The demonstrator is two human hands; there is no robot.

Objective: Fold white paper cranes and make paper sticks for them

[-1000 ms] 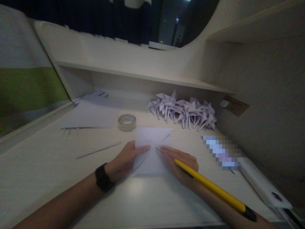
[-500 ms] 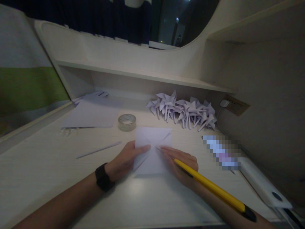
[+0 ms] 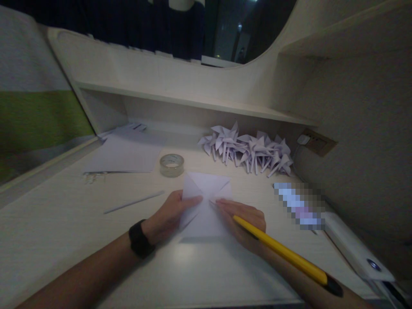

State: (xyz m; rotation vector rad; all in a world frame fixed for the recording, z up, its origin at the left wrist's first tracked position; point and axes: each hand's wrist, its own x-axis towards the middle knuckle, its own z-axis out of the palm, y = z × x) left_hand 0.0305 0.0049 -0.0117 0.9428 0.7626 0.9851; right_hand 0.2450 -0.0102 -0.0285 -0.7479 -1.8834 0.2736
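Note:
A square of white paper [image 3: 210, 223] is held tilted above the desk, with slits or creases running diagonally from its corners toward the middle. My left hand [image 3: 172, 212] grips its left edge, thumb on top and fingers behind, partly hidden. In my right hand [image 3: 244, 219] is a yellow utility knife [image 3: 283, 251] with black parts. Its thin pointed tip lies at the paper's middle, close to my left thumb. The knife's handle runs back along my right forearm. Right fingertips are at the paper's right side.
A clear tape roll [image 3: 171, 166] stands behind the paper. To the left lie a rolled paper stick [image 3: 133, 202] and a stack of white sheets [image 3: 125, 150]. Several paper pinwheels [image 3: 254, 148] line the back. A blurred phone [image 3: 298, 206] and a white device [image 3: 357, 246] sit at right.
The paper's top left flap looks slightly more parted along its diagonal. My right hand and the knife have shifted a little to the left. My left hand stays put.

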